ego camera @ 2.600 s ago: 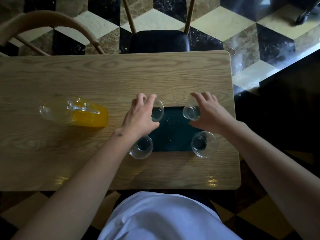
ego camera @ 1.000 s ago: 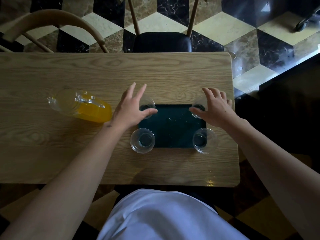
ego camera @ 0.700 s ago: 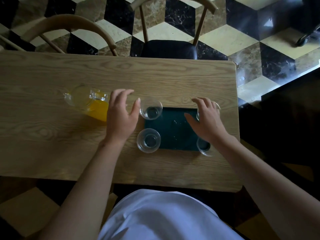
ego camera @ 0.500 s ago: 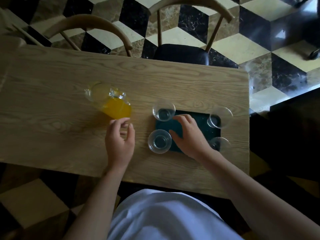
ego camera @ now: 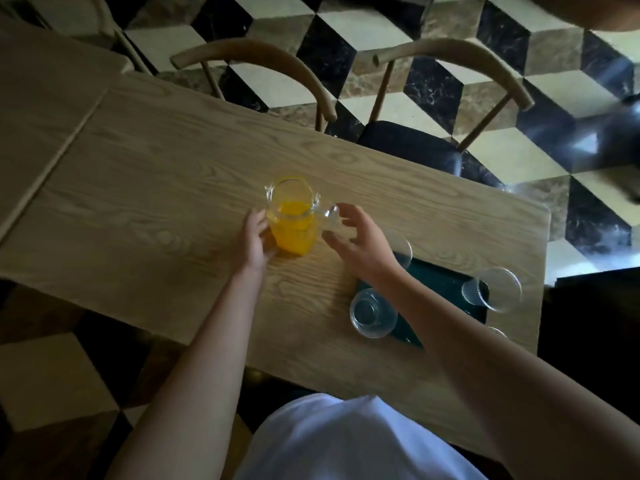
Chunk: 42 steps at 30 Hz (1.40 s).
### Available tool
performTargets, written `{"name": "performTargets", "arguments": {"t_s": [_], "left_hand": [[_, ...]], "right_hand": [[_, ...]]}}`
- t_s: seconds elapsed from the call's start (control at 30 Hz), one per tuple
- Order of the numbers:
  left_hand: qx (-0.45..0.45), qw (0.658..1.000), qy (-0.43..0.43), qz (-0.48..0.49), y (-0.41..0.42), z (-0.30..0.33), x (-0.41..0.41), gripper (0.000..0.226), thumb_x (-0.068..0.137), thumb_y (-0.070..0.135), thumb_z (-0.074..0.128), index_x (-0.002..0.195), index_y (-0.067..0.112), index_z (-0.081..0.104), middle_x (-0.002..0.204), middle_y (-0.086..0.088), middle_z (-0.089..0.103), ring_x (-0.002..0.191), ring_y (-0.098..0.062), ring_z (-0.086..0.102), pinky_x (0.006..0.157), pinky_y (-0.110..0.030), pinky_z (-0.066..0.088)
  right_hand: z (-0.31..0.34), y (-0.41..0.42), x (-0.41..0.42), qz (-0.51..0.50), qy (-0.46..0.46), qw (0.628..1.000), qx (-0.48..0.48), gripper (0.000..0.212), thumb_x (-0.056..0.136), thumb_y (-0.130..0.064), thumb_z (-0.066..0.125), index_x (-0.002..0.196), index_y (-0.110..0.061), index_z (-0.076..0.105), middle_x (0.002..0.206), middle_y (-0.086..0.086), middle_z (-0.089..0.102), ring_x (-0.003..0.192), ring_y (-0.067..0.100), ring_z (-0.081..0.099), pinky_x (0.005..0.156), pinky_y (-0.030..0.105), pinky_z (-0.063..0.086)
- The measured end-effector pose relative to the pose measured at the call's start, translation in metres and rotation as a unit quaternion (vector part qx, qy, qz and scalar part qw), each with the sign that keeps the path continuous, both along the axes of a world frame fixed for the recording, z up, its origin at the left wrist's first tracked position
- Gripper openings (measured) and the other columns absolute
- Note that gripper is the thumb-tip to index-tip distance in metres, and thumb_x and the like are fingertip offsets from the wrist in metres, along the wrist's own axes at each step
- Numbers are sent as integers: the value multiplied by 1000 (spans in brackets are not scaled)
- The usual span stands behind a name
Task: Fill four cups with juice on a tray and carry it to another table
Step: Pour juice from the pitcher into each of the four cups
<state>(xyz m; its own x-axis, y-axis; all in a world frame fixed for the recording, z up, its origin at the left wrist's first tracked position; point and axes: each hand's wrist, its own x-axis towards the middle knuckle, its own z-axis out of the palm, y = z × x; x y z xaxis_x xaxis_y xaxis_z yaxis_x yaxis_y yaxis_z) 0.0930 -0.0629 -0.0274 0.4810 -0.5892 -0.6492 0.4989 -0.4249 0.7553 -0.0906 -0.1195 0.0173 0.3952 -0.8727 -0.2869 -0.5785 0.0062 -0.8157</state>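
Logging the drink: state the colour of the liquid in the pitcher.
Bright orange-yellow, seen in the head view inside the clear pitcher.

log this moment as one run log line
step: reach for juice pitcher | left hand: touching pitcher side | right hand: open by handle | cups: empty

We see the tabletop (ego camera: pixel 145 188) running from the left edge toward the lower right of the frame. The pitcher (ego camera: pixel 293 220) stands on it near the frame's centre. The tray (ego camera: pixel 440 285) lies on the tabletop at the right, with one cup (ego camera: pixel 372 312) at its lower left corner and another cup (ego camera: pixel 493 289) at its right end. Two chairs (ego camera: pixel 450 64) stand above the tabletop, in the upper part of the frame.
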Motion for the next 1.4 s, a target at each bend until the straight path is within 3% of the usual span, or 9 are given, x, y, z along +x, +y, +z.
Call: {"name": "performTargets", "arguments": {"t_s": [0.2,0.47,0.57,0.67,0.8,0.93,1.07,1.27,1.4], "left_hand": [[-11,997,-3,-75,-4,-3,11,63,106,56,18,153,19,40,158,-6,42,127,-12,45,97,-33,37],[-51,991,31,-123,8,23,24,61,109,45,6,151,13,36,125,6,47,107,-1,48,56,-3,43],[-51,989,4,-141,12,19,38,79,100,70,15,145,14,48,127,9,58,109,-3,61,77,-9,50],[-61,984,-23,-167,16,11,51,104,74,96,21,134,23,63,129,1,69,125,-18,59,114,-43,36],[-95,974,-52,-200,24,57,42,75,80,86,13,115,47,67,123,18,67,125,-10,56,110,-42,37],[-174,949,-110,-239,33,105,18,60,89,82,8,124,66,54,143,20,56,135,-3,48,117,-44,32],[-248,920,-120,-280,35,146,-16,74,87,83,8,145,52,43,149,22,48,140,-2,42,120,-44,27],[-298,886,-108,-337,42,197,-101,76,91,79,9,154,44,32,164,6,33,149,-17,32,122,-55,23],[-306,879,-101,-350,60,219,-173,68,99,63,3,159,35,17,169,-3,17,154,-22,20,124,-46,18]], "right_hand": [[8,-13,23,14,-20,998,65,51,76,-61,67,110,-24,62,111,-1,66,104,17,63,94,47,51],[20,-1,58,21,-87,985,145,34,92,-27,65,94,7,62,82,0,69,75,11,54,75,29,40],[35,-1,71,-2,-104,983,150,35,91,-29,64,93,7,63,77,-2,68,75,13,53,73,31,38],[56,-4,71,-13,-128,983,133,35,90,-28,63,95,7,63,76,2,64,72,11,54,71,32,36],[89,-9,52,-34,-195,976,93,16,75,-24,58,66,-14,67,66,3,60,69,22,49,72,41,34],[136,-4,25,-81,-340,932,94,30,74,-11,45,48,-21,57,52,0,49,56,18,39,63,34,32],[176,2,-14,-153,-424,891,54,21,69,-8,45,53,-16,55,45,2,42,47,20,35,56,35,29],[223,31,-94,-126,-421,898,-36,26,70,-15,47,45,-21,44,45,-2,35,52,22,20,51,29,27],[245,58,-155,-141,-421,893,-75,30,74,-16,45,45,-23,42,43,-7,32,47,15,16,45,27,18]]}}
